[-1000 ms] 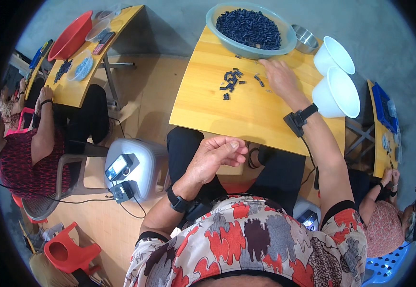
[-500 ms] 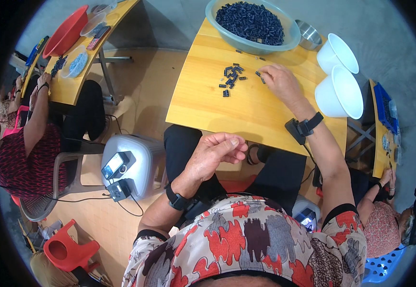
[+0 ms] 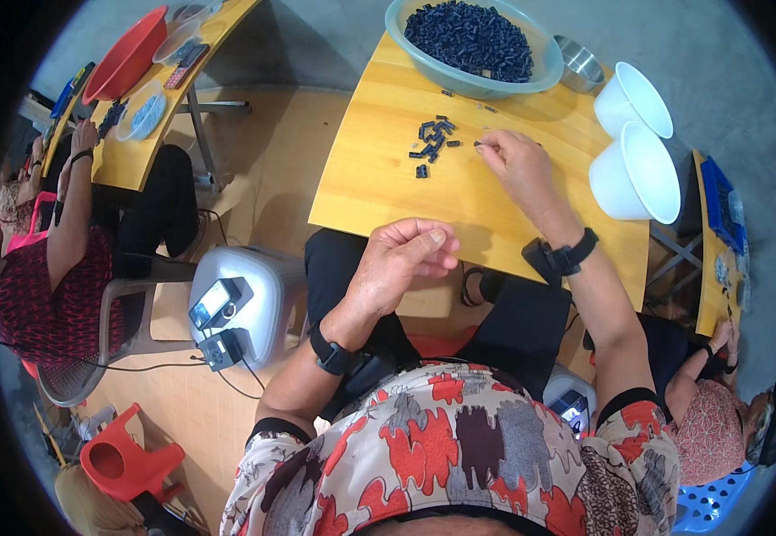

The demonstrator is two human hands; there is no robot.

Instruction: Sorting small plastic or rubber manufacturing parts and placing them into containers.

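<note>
My right hand point(image 3: 515, 165) rests on the yellow wooden table point(image 3: 379, 179), its fingertips pinching a small dark piece beside a little heap of small dark blue parts point(image 3: 431, 143). My left hand point(image 3: 403, 259) hovers above my lap near the table's front edge, fingers curled loosely; whether it holds anything is hidden. A pale green bowl point(image 3: 468, 80) filled with many of the same dark parts stands at the table's far edge.
Two white bowls point(image 3: 636, 161) and a small metal bowl point(image 3: 577, 64) stand at the right. A grey stool with devices point(image 3: 236, 308) is to my left. Another person point(image 3: 58, 259) sits at a second yellow table with a red basin point(image 3: 129, 54). Another person point(image 3: 718, 411) sits right.
My right hand has slid left and nearer along the table toward the heap of dark parts. My left hand has stayed near my lap.
</note>
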